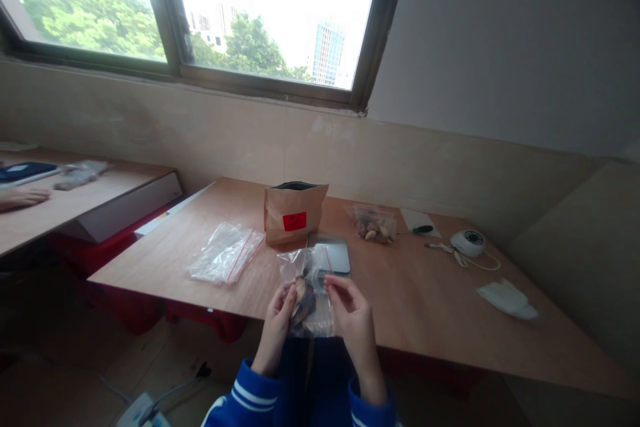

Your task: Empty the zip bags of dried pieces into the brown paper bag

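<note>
Two-handed hold by the red strip [329, 259]

The left hand [280, 310] has its thumb and fingers closed on the left side of a clear bag [323, 321], held at the table's [425, 300] near edge; the right hand [354, 310] has its fingertips drawn narrowly together on the bag's right edge, by the strip. Dark, dried-looking pieces [303, 301] sit inside; blur keeps me from saying what they are. To handle it well, I would keep the left grip light, ease the pieces clear of the strip, and work along it with small, even pinches.

The wooden surface carries an open brown pouch [295, 210] at the far side, flat clear bags [217, 257] to the left, a silver device [339, 255] just beyond the hands, and a filled bag [373, 225] and white dome camera [469, 242] to the right. A window [280, 13] lights the room; another person's hand [25, 197] rests on the table [30, 223] at far left.
</note>
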`<state>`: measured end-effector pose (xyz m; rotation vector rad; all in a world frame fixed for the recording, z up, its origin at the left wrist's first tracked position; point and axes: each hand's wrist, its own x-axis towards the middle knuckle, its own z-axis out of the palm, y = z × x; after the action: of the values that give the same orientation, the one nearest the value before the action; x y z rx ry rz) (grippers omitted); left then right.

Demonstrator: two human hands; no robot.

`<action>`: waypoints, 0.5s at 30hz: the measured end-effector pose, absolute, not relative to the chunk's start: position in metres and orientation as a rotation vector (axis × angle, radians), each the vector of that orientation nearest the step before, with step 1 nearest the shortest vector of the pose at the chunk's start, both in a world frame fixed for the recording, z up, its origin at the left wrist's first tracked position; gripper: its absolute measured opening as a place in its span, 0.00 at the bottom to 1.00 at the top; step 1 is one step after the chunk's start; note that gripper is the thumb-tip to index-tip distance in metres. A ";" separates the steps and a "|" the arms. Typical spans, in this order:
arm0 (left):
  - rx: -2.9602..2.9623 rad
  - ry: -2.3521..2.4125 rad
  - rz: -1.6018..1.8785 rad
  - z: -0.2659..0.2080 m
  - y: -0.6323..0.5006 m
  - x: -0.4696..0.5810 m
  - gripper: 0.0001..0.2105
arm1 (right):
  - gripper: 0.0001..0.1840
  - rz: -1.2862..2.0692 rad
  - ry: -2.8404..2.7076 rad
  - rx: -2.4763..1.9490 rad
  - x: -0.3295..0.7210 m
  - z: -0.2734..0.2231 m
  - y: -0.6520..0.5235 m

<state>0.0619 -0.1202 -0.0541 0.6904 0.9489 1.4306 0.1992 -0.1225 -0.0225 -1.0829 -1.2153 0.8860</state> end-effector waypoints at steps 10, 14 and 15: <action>0.667 0.899 1.468 -0.068 -0.110 0.050 0.21 | 0.20 1.195 -1.554 -0.985 0.190 -0.012 -0.098; 0.738 0.900 1.459 -0.068 -0.094 0.042 0.21 | 0.23 1.225 -1.601 -1.042 0.187 -0.007 -0.085; 0.765 0.889 1.449 -0.068 -0.088 0.040 0.20 | 0.23 1.205 -1.609 -1.064 0.185 -0.007 -0.081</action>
<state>0.0395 -0.0876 -0.0676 0.7647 0.8893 1.4494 0.1851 -0.0813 -0.0074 -1.0643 -1.6090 1.2047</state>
